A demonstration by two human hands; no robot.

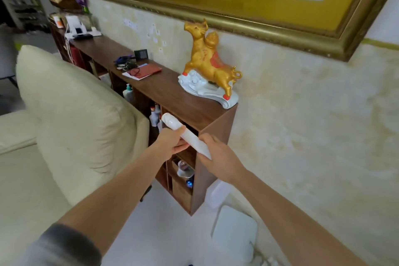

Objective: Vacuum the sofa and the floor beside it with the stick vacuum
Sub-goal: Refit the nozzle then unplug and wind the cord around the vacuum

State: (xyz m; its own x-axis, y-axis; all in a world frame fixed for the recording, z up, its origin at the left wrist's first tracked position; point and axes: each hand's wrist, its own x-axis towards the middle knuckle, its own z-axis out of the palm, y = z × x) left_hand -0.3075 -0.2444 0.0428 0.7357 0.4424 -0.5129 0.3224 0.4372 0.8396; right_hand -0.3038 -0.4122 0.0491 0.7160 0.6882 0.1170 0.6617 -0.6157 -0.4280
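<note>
A white, rounded handle of the stick vacuum [172, 122] slants in front of the open end of a wooden shelf unit. My left hand [172, 141] grips it around the middle, thumb on top. My right hand [216, 153] lies against the lower part of the handle, fingers partly hidden behind it. The rest of the vacuum is hidden below my hands. The cream sofa [71, 119] fills the left side, its back cushion rising beside the shelf. White floor [164, 229] shows between the sofa and the wall.
A long brown shelf unit [207, 114] runs behind the sofa along the wall, carrying a golden ox figurine [210, 65], a red wallet, keys and chargers. A white box-like object [235, 231] sits on the floor by the wall. A gilt-framed painting hangs above.
</note>
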